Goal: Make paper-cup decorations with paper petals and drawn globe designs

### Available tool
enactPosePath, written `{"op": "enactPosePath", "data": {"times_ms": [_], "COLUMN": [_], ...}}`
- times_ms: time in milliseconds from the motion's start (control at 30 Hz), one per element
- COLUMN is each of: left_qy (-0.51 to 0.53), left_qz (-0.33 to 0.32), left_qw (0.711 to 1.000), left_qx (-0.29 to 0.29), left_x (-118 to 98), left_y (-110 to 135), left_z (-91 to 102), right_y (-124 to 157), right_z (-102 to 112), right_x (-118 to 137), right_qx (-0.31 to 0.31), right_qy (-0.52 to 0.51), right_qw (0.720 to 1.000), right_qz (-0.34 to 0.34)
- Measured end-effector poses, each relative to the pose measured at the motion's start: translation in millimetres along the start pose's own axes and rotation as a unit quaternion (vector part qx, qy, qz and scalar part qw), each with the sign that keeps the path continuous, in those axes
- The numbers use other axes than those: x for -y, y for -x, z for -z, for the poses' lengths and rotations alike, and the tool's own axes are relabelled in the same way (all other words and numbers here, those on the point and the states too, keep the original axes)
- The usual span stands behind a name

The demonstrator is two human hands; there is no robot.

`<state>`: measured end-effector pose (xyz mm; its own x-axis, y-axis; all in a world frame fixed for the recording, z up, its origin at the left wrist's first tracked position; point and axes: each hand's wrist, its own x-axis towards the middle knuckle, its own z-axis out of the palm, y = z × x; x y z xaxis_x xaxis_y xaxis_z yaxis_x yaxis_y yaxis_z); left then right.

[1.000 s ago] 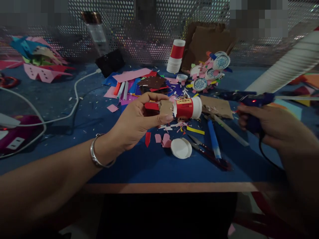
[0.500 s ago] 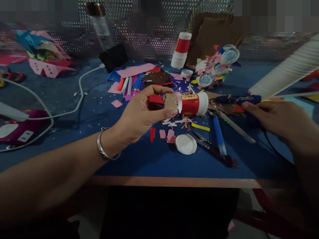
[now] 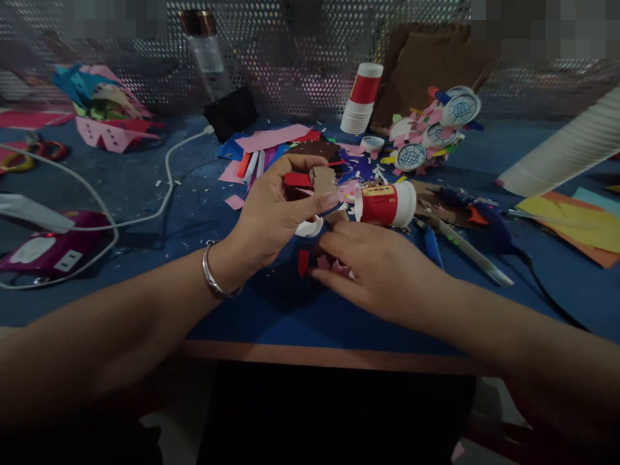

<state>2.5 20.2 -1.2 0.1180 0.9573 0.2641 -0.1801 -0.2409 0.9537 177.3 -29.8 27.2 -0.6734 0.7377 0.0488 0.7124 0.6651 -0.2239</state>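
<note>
My left hand (image 3: 276,206) pinches a small piece of corrugated cardboard (image 3: 324,185) between thumb and fingers, with a red strip (image 3: 298,179) beside it. My right hand (image 3: 382,265) is low over the table, fingers bent and thumb apart, above pink paper bits (image 3: 334,263). Between the hands shows a white curved paper piece (image 3: 310,226); I cannot tell whether either hand touches it. A red and white paper cup (image 3: 387,203) lies on its side just beyond my right hand. Farther right rests a dark blue hot glue gun (image 3: 504,226) with its cord.
Paper scraps and markers (image 3: 252,165) lie mid-table. Behind stand stacked cups (image 3: 361,97) and a cluster of decorated cup bottoms (image 3: 426,135). A long cup stack (image 3: 566,142) lies right. A white cable (image 3: 167,168) and a purple device (image 3: 62,239) are left.
My right hand has let go of the glue gun and moved left, near my left hand. The cup shows a little apart from the cardboard in my left hand. The view has shifted slightly.
</note>
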Motion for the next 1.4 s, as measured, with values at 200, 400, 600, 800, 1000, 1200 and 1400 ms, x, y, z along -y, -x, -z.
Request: {"op": "enactPosePath", "data": {"times_ms": [200,400,600,800,1000,1200,1400], "left_qy": [-0.021,-0.013,-0.004,-0.018,-0.03,-0.002,0.01], "left_qz": [-0.012,-0.007,-0.001,0.001,0.005,0.038,0.077], "left_qw": [1.0,1.0,1.0,0.999,0.999,0.999,0.992], "left_qx": [-0.018,-0.024,-0.024,-0.028,-0.028,0.03,0.097], "left_x": [5,5,7,6,3,2,0], "left_y": [-9,-11,-11,-13,-12,-11,-8], "left_z": [7.3,5.8,6.0,6.4,7.9,9.7,9.6], "right_y": [-24,-23,-26,-28,-21,-2,0], "right_z": [-9,-14,-16,-19,-17,-1,8], "right_x": [7,6,3,1,1,-16,-40], "right_qx": [0.039,0.02,0.025,0.02,-0.031,-0.109,-0.213], "right_qy": [0.041,0.026,0.013,-0.05,-0.2,-0.314,-0.341], "right_qw": [0.998,0.999,0.999,0.998,0.978,0.943,0.915], "right_qz": [-0.028,-0.044,-0.039,-0.026,0.05,0.036,-0.04]}}
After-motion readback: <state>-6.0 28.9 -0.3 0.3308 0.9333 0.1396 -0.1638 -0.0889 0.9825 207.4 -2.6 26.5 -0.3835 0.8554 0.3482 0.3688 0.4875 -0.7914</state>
